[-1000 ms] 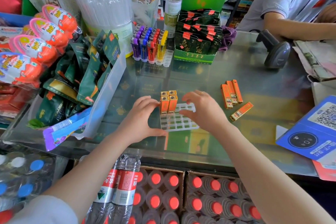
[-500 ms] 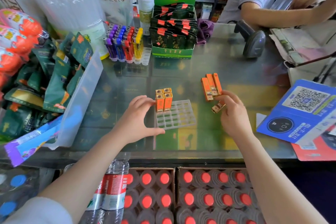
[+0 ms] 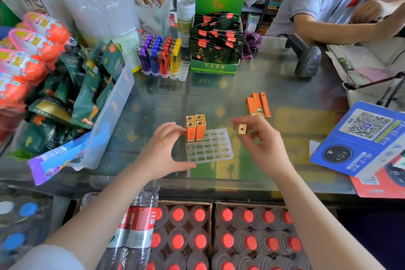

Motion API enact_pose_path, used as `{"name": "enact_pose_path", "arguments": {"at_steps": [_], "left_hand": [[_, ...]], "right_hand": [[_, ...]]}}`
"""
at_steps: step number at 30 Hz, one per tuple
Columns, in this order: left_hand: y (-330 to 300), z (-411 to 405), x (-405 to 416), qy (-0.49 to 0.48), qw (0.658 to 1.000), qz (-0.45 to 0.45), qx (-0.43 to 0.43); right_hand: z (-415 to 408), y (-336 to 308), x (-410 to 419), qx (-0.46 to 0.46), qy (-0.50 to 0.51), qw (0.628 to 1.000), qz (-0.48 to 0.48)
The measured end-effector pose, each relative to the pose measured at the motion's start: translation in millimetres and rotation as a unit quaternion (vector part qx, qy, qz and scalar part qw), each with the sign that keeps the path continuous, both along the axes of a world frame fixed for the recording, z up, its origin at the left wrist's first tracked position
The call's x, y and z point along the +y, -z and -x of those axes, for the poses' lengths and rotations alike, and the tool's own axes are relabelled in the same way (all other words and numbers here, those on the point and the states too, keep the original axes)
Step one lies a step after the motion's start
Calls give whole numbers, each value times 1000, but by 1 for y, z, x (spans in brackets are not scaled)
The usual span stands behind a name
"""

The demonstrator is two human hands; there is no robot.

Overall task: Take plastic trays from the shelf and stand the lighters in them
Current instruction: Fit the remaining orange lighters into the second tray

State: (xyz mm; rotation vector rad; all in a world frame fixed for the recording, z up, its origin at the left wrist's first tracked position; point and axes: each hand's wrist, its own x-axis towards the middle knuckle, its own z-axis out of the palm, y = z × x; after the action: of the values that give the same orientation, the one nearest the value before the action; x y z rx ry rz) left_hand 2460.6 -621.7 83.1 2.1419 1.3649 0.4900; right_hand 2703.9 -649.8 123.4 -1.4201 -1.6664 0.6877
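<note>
A clear plastic tray [image 3: 211, 149] with a grid of slots lies on the glass counter [image 3: 295, 138]. Several orange lighters [image 3: 195, 128] stand upright in its far left corner. My left hand [image 3: 163, 149] braces the tray's left side, its fingertips touching the standing lighters and its thumb at the tray's near edge. My right hand [image 3: 259, 141] pinches one orange lighter [image 3: 242, 128] end-on, just right of the tray and above it. Three more orange lighters [image 3: 258, 105] lie flat on the counter behind that hand.
A second tray of coloured lighters [image 3: 161, 57] and a green display box [image 3: 215, 50] stand at the back. A snack bin [image 3: 87, 94] fills the left. A barcode scanner [image 3: 305, 57], a blue QR sign [image 3: 361, 140] and another person's arms [image 3: 350, 26] are at the right.
My right hand left the tray, reached right to the single loose lighter, picked it up and brought it back beside the tray. My left hand stayed on the tray.
</note>
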Motion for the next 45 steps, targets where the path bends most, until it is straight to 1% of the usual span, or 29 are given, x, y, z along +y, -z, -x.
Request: {"name": "enact_pose_path", "arguments": {"at_steps": [3, 5, 8, 11, 13, 15, 17, 20, 22, 23, 24, 25, 26, 27, 28, 29, 30, 31, 32, 34, 37, 39, 42, 43, 44, 45], "left_hand": [[2, 5, -3, 0, 1000, -4, -4], [2, 9, -3, -1, 1000, -2, -3], [1, 14, -4, -2, 1000, 6, -1], [0, 20, -6, -7, 1000, 7, 1], [-1, 23, -8, -11, 1000, 3, -3], [-1, 25, -9, -17, 1000, 4, -5], [-1, 24, -11, -20, 1000, 0, -1], [-3, 22, -12, -27, 1000, -5, 8], [-5, 20, -14, -38, 999, -13, 10], [-6, 20, -15, -45, 999, -17, 7], [-7, 19, -15, -51, 998, -21, 3], [-7, 19, -14, -53, 998, -22, 2], [-8, 19, -14, -52, 998, -23, 5], [-7, 19, -14, -49, 999, -21, 11], [-7, 19, -15, -47, 999, -21, 15], [-7, 19, -16, -52, 998, -23, 6], [-9, 19, -19, -62, 997, -34, -20], [-12, 18, -21, -67, 994, -60, -58], [-17, 18, -22, -60, 988, -103, -94], [-29, 17, -23, -12, 971, -204, -124], [-44, 17, -18, 52, 946, -299, -116], [-49, 16, -18, 82, 938, -314, -124], [-54, 16, -19, 121, 941, -292, -121], [-55, 15, -18, 128, 943, -285, -118], [-56, 14, -19, 131, 944, -279, -115], [-56, 14, -19, 129, 946, -274, -116]], "right_hand": [[23, -10, -7, 99, -63, 993, 5], [34, -11, -6, 124, -70, 989, 37], [49, -8, -4, 83, -38, 994, 62], [64, -8, -7, 80, -12, 995, 57], [70, -4, -8, 46, -5, 998, 39], [78, -1, -12, -8, -21, 1000, 1], [84, 2, -14, -31, -36, 998, -34], [86, 6, -13, -17, -46, 997, -57], [86, 6, -14, 0, -49, 998, -45], [86, 4, -15, 29, -46, 998, -22], [87, 1, -16, 88, -37, 995, 11], [88, -2, -17, 172, -22, 984, 48], [88, -5, -16, 274, -1, 958, 85], [87, -7, -15, 384, 20, 915, 126], [86, -8, -14, 485, 36, 858, 168], [84, -10, -13, 566, 49, 797, 204], [83, -11, -12, 619, 58, 747, 235], [81, -11, -12, 647, 64, 714, 261], [82, -11, -12, 655, 67, 696, 286], [84, -11, -12, 639, 62, 694, 326], [88, -12, -12, 595, 63, 720, 353], [89, -14, -11, 570, 67, 735, 361], [89, -17, -12, 543, 65, 745, 383], [88, -18, -13, 526, 62, 754, 388], [87, -18, -14, 500, 57, 770, 391], [86, -19, -14, 460, 49, 795, 392]]}}
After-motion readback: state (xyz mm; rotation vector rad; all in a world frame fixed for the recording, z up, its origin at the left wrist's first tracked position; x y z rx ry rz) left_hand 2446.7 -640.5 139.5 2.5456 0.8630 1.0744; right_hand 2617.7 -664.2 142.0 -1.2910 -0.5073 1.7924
